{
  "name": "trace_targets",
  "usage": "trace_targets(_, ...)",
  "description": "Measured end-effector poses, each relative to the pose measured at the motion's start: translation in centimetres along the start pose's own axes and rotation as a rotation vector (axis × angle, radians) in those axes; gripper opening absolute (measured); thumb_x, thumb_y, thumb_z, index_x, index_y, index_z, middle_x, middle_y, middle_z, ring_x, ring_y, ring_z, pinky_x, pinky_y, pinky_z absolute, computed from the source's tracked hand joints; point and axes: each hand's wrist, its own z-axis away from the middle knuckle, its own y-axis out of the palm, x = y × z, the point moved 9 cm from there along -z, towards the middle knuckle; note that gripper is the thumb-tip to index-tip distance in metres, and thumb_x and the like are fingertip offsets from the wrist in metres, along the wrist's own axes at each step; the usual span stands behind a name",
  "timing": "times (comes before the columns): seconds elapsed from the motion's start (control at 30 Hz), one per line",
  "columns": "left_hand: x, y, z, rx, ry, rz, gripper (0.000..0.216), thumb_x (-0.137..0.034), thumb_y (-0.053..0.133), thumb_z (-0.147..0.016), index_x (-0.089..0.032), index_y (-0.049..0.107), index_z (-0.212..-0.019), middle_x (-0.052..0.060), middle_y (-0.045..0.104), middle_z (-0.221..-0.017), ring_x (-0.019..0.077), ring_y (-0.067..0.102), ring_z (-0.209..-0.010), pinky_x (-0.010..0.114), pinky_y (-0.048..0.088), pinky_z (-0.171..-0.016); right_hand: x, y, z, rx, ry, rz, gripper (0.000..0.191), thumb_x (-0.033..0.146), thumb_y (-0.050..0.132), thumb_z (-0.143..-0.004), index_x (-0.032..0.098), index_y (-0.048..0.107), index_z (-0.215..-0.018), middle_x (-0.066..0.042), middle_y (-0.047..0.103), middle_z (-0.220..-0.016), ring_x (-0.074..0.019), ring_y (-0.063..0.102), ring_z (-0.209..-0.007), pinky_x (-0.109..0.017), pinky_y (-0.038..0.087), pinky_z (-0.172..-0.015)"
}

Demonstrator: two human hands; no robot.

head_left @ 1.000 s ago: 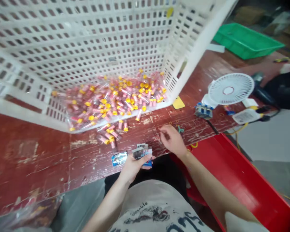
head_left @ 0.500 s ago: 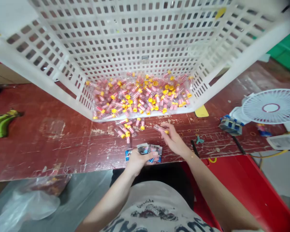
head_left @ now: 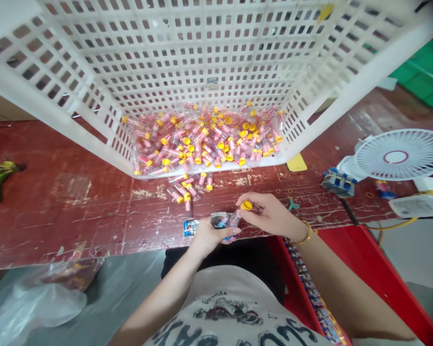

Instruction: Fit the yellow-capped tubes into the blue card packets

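Note:
My left hand (head_left: 210, 236) is closed around a small blue-and-clear plastic packet (head_left: 221, 220) at the table's near edge. Another blue printed piece (head_left: 190, 228) shows at the left side of that hand. In my right hand (head_left: 265, 216) is a clear tube with a yellow cap (head_left: 247, 205), tilted with its lower end against the packet. Just beyond my hands lie several loose tubes (head_left: 187, 187) with pink contents and yellow caps. Many more fill the bottom of the white basket (head_left: 202, 168), which lies with its open side toward me.
On the right stand a white fan (head_left: 400, 156), a bundle of blue-and-clear packs (head_left: 339, 182) and a white bottle (head_left: 416, 205). A yellow card (head_left: 297, 162) lies by the basket. Bananas (head_left: 0, 180) are far left. Below the table edge is a red container (head_left: 368, 269) with printed packs.
My right hand has brought the yellow-capped tube down and toward me, from above the table to the packet in my left hand. My left hand stays nearly in place.

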Motion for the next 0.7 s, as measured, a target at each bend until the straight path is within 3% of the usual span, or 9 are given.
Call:
trace_targets(0.13,0.4,0.6,0.2,0.038,-0.022,0.080,0.040,-0.029,0.088,-0.050,-0.010,0.070,-0.079,0.006,0.070,-0.067,0.0192,0.067,-0.059,0.028,0.054,-0.055,-2.0,1.1,-0.3,0.068,0.057,-0.104,0.023,0.035,0.054,-0.086,0.020,0.066,-0.100,-0.001,0.069,-0.082,-0.0139,0.063,-0.073,-0.025,0.050,-0.069)
trace_targets(0.23,0.7,1.5,0.6,0.088,-0.066,0.178,0.042,-0.033,0.084,-0.059,-0.011,0.070,-0.092,0.011,0.073,-0.081,0.0221,0.070,-0.073,0.030,0.056,-0.063,-3.2,2.0,0.3,0.058,0.058,-0.202,0.036,0.038,0.050,-0.089,0.023,0.059,-0.121,-0.004,0.068,-0.103,-0.0164,0.063,-0.094,-0.031,0.051,-0.085)
trace_targets(0.3,0.7,2.0,0.6,0.088,-0.096,0.259,0.041,-0.036,0.081,-0.064,-0.012,0.070,-0.096,0.011,0.073,-0.084,0.0215,0.070,-0.075,0.032,0.057,-0.066,-3.3,3.2,1.2,0.075,0.015,-0.270,0.041,0.040,0.048,-0.091,0.025,0.052,-0.129,-0.006,0.060,-0.121,-0.0181,0.056,-0.113,-0.035,0.045,-0.098)
trace_targets(0.37,0.6,2.3,0.5,0.068,-0.108,0.326,0.037,-0.037,0.079,-0.067,-0.013,0.070,-0.094,0.010,0.073,-0.086,0.0200,0.069,-0.075,0.031,0.057,-0.066,-2.9,4.7,2.4,0.098,-0.019,-0.354,0.056,0.042,0.057,-0.086,0.026,0.040,-0.137,-0.008,0.049,-0.135,-0.0211,0.049,-0.124,-0.039,0.042,-0.102)
trace_targets(0.43,0.3,2.7,0.3,0.057,-0.112,0.365,0.035,-0.038,0.079,-0.067,-0.013,0.071,-0.089,0.010,0.073,-0.087,0.0184,0.068,-0.073,0.029,0.057,-0.064,-2.8,5.4,3.3,0.024,-0.014,-0.396,0.086,0.041,0.076,-0.070,0.027,0.028,-0.140,-0.011,0.041,-0.139,-0.0250,0.047,-0.125,-0.040,0.046,-0.098)
trace_targets(0.5,0.1,3.1,0.2,0.048,-0.109,0.373,0.035,-0.039,0.079,-0.066,-0.013,0.070,-0.086,0.008,0.072,-0.084,0.0163,0.067,-0.069,0.029,0.057,-0.064,-3.0,5.4,4.0,-0.116,0.026,-0.383,0.098,0.033,0.085,-0.056,0.028,0.025,-0.134,-0.013,0.041,-0.135,-0.0263,0.049,-0.121,-0.039,0.052,-0.091)
trace_targets(0.6,-0.3,3.6,0.5,0.056,-0.085,0.354,0.039,-0.043,0.079,-0.064,-0.014,0.070,-0.087,0.006,0.072,-0.077,0.0152,0.066,-0.066,0.029,0.055,-0.069,-3.5,5.2,4.6,-0.286,0.080,-0.328,0.079,0.021,0.082,-0.058,0.027,0.032,-0.119,-0.011,0.043,-0.126,-0.0225,0.057,-0.107,-0.031,0.057,-0.076)
trace_targets(0.7,-0.6,4.1,1.2,0.121,-0.050,0.328,0.041,-0.044,0.077,-0.066,-0.012,0.072,-0.091,0.007,0.073,-0.080,0.0186,0.068,-0.076,0.030,0.052,-0.078,-3.4,4.6,4.6,-0.357,0.075,-0.297,0.072,0.014,0.076,-0.058,0.027,0.032,-0.113,-0.010,0.041,-0.122,-0.0183,0.060,-0.092,-0.024,0.054,-0.060)
